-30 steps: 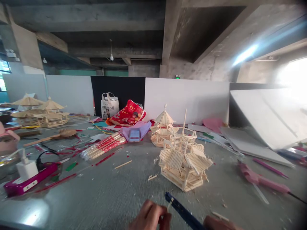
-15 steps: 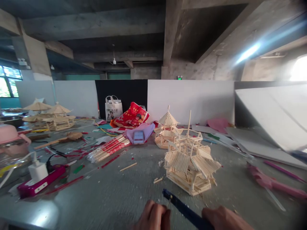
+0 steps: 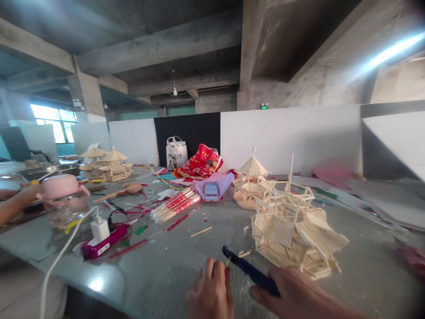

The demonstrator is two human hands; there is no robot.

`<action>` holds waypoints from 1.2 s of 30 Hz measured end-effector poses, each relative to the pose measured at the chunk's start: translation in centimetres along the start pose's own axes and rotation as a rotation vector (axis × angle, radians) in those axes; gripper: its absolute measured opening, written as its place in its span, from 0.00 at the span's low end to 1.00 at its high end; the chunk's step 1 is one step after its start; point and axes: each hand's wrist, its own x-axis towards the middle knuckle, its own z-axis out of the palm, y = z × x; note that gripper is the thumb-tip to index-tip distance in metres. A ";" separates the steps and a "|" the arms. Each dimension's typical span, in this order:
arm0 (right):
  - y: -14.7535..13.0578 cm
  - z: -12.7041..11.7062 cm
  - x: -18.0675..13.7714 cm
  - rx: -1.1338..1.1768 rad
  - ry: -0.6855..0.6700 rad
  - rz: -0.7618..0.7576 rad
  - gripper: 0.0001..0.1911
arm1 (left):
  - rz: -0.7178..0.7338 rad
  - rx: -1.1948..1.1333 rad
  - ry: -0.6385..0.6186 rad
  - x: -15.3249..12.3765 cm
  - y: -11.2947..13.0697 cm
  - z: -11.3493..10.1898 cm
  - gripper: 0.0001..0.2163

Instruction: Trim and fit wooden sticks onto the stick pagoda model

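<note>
My right hand (image 3: pixel 282 288) grips a long dark-blue tool (image 3: pixel 249 268), whose exact kind I cannot make out. Its narrow tip points left and forward, just above my left hand (image 3: pixel 214 288). My left fingers are closed, and the pale end of a thin wooden stick (image 3: pixel 228 261) shows between them, by the tool's tip. Beyond my right hand stands a pavilion model (image 3: pixel 295 235) built of thin sticks, with slatted roof panels and one tall upright post. A smaller pointed-roof pavilion model (image 3: pixel 252 186) is behind it. Short stick pieces (image 3: pixel 245 254) lie near the tool.
A bundle of sticks (image 3: pixel 175 204), a purple power strip (image 3: pixel 104 243) with a white cable, and a pink-lidded bottle (image 3: pixel 63 199) are to the left. Farther back are a red bag (image 3: pixel 202 163) and more models (image 3: pixel 114 168). Another person's arm (image 3: pixel 20 201) reaches in at left.
My view has swung left, so the table's contents appear farther right. The tool's tip has come closer to my left fingers, where a stick end now shows.
</note>
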 end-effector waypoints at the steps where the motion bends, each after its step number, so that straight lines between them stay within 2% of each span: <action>1: -0.1 0.4 0.4 0.002 0.027 0.000 0.20 | -0.002 0.004 -0.009 0.3 0.0 -0.2 0.11; 4: -0.6 1.2 1.6 0.043 0.100 -0.058 0.18 | 0.018 0.026 -0.019 1.4 -0.4 -1.2 0.10; 6: -1.0 1.4 2.4 0.071 0.092 -0.089 0.17 | 0.059 0.047 -0.031 2.0 -0.9 -1.7 0.10; 12: -2.5 1.1 3.0 0.118 -0.064 -0.045 0.20 | 0.097 0.103 -0.072 2.2 -2.2 -2.9 0.08; 17: -3.4 1.0 2.3 0.212 -0.254 0.031 0.22 | 0.099 0.155 -0.074 1.8 -2.4 -3.9 0.07; 21: -3.4 0.7 2.2 0.187 -0.191 0.013 0.21 | 0.107 0.184 -0.081 1.6 -2.4 -4.3 0.07; 24: -3.3 1.0 2.4 0.207 -0.225 0.028 0.21 | 0.105 0.192 -0.083 1.7 -2.3 -4.3 0.07; 27: -3.5 1.2 2.6 0.207 -0.191 0.019 0.21 | 0.087 0.183 -0.089 1.9 -2.3 -4.3 0.08; 32: -4.1 -0.1 2.0 0.240 -0.237 -0.063 0.21 | 0.010 0.107 -0.086 2.4 -2.7 -4.4 0.10; 36: -3.6 -0.6 0.2 0.134 -0.019 -0.170 0.14 | 0.004 -0.016 -0.098 1.8 -3.6 -3.8 0.08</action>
